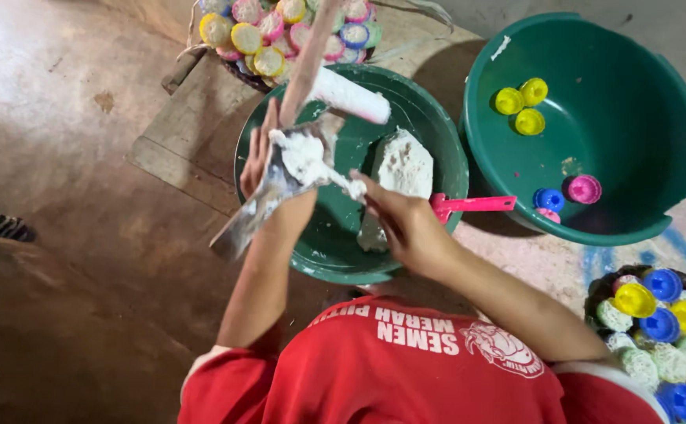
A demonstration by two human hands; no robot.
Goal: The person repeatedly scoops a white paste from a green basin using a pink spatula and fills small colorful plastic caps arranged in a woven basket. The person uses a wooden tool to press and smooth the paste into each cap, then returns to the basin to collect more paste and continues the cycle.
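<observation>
Hands working over a green basin that is sitting on a wooden board on the floor. The left hand is closing around a flat metal blade, its fingers wrapping the upper part while the smeared lower end is pointing down and to the left, past the basin's rim. White paste is coating the top of the blade, just beside the palm. The right hand is reaching across with its fingertips touching the trailing end of that paste; whether they are pinching it or only pressing on it cannot be told. A larger white lump is lying inside the basin, just beyond the right hand. A pinkish rod is rising from behind the left fingers, with a white cylinder slanting off beside it; whether the left hand is also gripping the rod cannot be told. A pink handle is lying over the basin's right rim. A second, deeper green tub is standing just beside it, holding yellow, blue and pink moulds. Heaps of coloured moulds are lying at the top and at the lower right.
</observation>
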